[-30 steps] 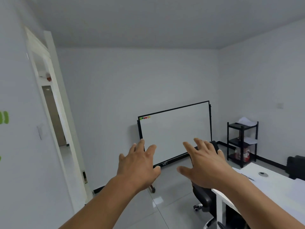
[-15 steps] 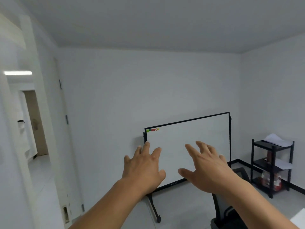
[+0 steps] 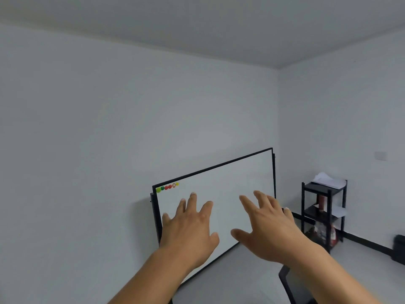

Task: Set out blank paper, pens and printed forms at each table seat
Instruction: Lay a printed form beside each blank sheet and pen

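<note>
Out in front of us, both hands float in mid-air with backs up, holding nothing. Our left hand (image 3: 189, 232) sits at about 6 o'clock in the view, fingers straight and spread apart; our right hand (image 3: 270, 231) is just beside it toward 5 o'clock, fingers likewise splayed and relaxed, thumb pointing at the left one. The two are near each other but not touching.

Behind them stands a black-framed whiteboard (image 3: 219, 183), tilted in our view, with a row of small coloured magnets (image 3: 167, 187) at its upper left corner. At 3 o'clock, against the right-hand wall, we see a black shelf rack (image 3: 326, 218). White sheets of paper (image 3: 328, 181) lie in a loose pile on its top shelf, well apart from our hands, and more sheets (image 3: 338, 210) stick out from the middle shelf; whether any are printed we cannot tell. Red objects sit lower in the rack, too blurred to name. A dark chair back (image 3: 294, 286) shows at 5 o'clock, under our right forearm.
</note>
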